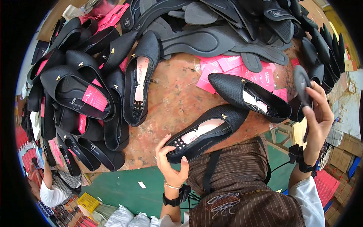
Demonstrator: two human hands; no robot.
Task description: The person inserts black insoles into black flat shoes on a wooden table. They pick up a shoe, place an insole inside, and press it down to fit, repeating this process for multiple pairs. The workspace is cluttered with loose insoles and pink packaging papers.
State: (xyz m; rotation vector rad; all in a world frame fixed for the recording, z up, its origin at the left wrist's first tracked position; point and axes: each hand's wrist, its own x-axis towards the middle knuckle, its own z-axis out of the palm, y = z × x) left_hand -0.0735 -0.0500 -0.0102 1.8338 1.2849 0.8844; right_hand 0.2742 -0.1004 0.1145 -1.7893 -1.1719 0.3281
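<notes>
My left hand (172,166) grips the heel end of a black pointed flat shoe (227,111), which lies near the table's front edge. Its inside shows a pale lining board and a dotted black heel patch, and a small gold ornament sits on its toe. Off to the right, my right hand (319,109) is raised, pinching a dark insole (301,81) between thumb and fingers. Between the hands another black shoe (230,89) rests with its heel toward the right hand. A third shoe (151,49) with the same pale inside stands left of centre.
Black shoes (60,87) with pink cards are heaped at the left. Several dark insoles (189,41) pile up along the far side, above scattered pink cards (223,62). More black shoes (329,56) stand at the far right. Another person (55,191) is at the lower left.
</notes>
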